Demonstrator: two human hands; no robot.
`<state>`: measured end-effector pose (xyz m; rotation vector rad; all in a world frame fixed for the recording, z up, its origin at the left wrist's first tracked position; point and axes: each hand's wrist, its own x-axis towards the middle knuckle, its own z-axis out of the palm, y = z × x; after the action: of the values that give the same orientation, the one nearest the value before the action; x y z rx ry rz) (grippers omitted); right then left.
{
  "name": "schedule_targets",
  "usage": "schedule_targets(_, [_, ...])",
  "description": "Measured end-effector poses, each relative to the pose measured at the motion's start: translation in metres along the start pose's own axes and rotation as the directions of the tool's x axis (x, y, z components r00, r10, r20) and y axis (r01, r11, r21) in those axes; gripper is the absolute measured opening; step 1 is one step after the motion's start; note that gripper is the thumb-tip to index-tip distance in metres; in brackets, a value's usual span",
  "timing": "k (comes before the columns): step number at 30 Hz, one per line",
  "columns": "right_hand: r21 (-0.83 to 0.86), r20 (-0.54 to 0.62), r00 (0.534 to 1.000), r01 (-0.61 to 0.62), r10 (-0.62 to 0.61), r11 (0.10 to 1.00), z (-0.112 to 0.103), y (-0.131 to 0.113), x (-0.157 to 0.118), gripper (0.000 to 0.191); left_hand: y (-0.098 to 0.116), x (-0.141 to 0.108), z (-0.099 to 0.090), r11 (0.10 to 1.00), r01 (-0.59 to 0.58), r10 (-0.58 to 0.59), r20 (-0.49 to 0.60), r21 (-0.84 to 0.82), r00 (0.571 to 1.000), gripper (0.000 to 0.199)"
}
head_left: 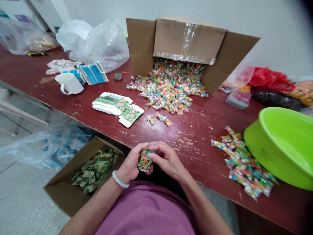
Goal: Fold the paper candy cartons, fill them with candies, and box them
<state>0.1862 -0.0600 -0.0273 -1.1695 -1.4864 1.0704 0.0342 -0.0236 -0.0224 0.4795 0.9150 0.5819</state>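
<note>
Close to my body, at the table's front edge, both hands hold one small green and black printed candy box. My left hand is closed around its left side and underside, and a bead bracelet circles that wrist. My right hand grips the top and right side, its thumb lying on the front face. Beyond the hands lie a few wrapped candies. To their left is a stack of flat green candy cartons. Behind, an open cardboard box on its side spills a heap of wrapped candies.
Below the table's left edge stands a carton holding filled green packs. At right, a lime-green basin sits beside more wrapped candies. A white mug, plastic bags and a red bag are farther back.
</note>
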Motion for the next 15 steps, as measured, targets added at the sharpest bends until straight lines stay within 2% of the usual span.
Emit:
schedule_targets(2, [-0.146, -0.003, 0.998, 0.062, -0.063, 0.987, 0.006, 0.002, -0.005, 0.026, 0.002, 0.001, -0.001, 0.996, 0.018, -0.020, -0.023, -0.082, 1.000, 0.022])
schedule_targets(6, [-0.397, 0.092, 0.990, 0.134, -0.105, 0.908, 0.024, 0.008, -0.006, 0.085, 0.008, 0.004, 0.001, 0.982, -0.066, 0.053, -0.080, -0.177, 0.995, 0.024])
schedule_targets(7, [-0.452, 0.087, 0.991, 0.127, -0.098, 0.883, 0.028, 0.009, -0.005, 0.089, 0.009, 0.004, 0.002, 0.979, -0.095, 0.079, -0.097, -0.179, 0.992, 0.026])
schedule_targets(10, [-0.557, 0.062, 0.996, 0.088, -0.065, 0.825, 0.039, 0.006, 0.002, 0.078, 0.011, 0.001, 0.002, 0.974, -0.174, 0.152, -0.149, -0.145, 0.977, 0.028])
schedule_targets(11, [-0.555, 0.087, 0.994, 0.103, -0.065, 0.826, 0.040, 0.005, 0.005, 0.078, 0.012, -0.002, -0.003, 0.975, -0.193, 0.174, -0.158, -0.111, 0.972, 0.030])
schedule_targets(13, [-0.492, 0.161, 0.983, 0.157, -0.088, 0.856, 0.039, 0.004, 0.009, 0.093, 0.017, -0.010, -0.023, 0.975, -0.220, 0.221, -0.174, 0.023, 0.960, 0.040])
schedule_targets(15, [-0.409, 0.169, 0.981, 0.155, -0.092, 0.899, 0.032, 0.008, 0.012, 0.108, 0.028, -0.023, -0.061, 0.923, -0.250, 0.324, -0.239, 0.294, 0.915, 0.056])
